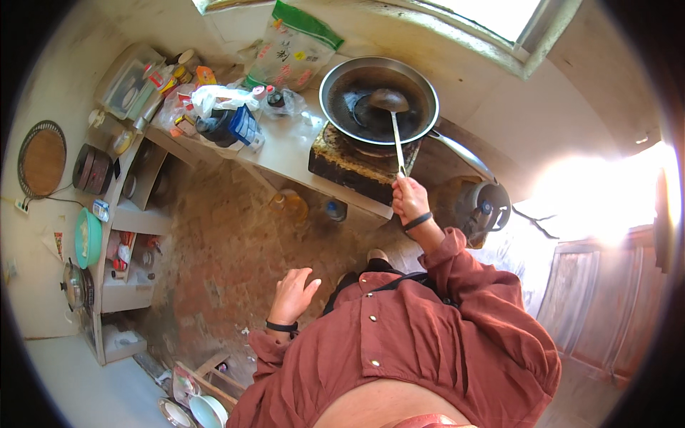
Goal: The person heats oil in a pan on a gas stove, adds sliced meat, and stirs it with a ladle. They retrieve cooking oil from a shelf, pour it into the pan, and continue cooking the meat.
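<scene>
My right hand (411, 200) is closed round the handle end of a long metal ladle (396, 136). The ladle's bowl rests in a dark wok (356, 115) with a pale rim, whose inside looks wet and shiny. Under the wok is a grimy gas stove (342, 160) at the counter's right end; the wok's long handle (465, 152) points right, past my hand. Over the floor, in front of my body, my left hand (293, 297) holds nothing, its fingers slightly bent and the thumb apart.
Left of the stove, the counter (291, 152) bears a dark bottle (275, 97), plastic bags and a blue packet (245, 127). A large printed bag (291, 53) leans on the wall. A gas cylinder (484, 206) stands right of the counter. Shelves (131, 219) line the left side; a wooden frame (206, 382) lies low.
</scene>
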A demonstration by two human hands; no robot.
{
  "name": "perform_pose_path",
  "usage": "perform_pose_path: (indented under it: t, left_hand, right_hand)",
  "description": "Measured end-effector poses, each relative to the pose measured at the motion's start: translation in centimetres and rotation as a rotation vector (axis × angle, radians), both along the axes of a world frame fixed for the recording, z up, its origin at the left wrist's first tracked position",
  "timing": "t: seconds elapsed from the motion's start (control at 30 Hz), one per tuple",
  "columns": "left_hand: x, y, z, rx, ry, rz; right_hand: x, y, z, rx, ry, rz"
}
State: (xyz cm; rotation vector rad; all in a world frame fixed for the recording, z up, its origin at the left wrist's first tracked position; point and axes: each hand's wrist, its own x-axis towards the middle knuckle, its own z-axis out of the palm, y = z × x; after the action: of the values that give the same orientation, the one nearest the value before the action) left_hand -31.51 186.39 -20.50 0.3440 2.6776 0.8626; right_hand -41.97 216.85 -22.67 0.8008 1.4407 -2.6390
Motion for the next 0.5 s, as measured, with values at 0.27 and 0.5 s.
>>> perform_pose_path:
  t: [0.27, 0.5]
  left_hand:
    - [0.2, 1.4, -0.7, 0.023, 0.016, -0.001]
    - [0.1, 2.3, -0.5, 0.036, 0.039, -0.004]
  right_hand:
    - [2.1, 2.2, -1.0, 0.078, 0.128, 0.058]
    - [2.6, 3.3, -1.0, -0.025, 0.177, 0.102]
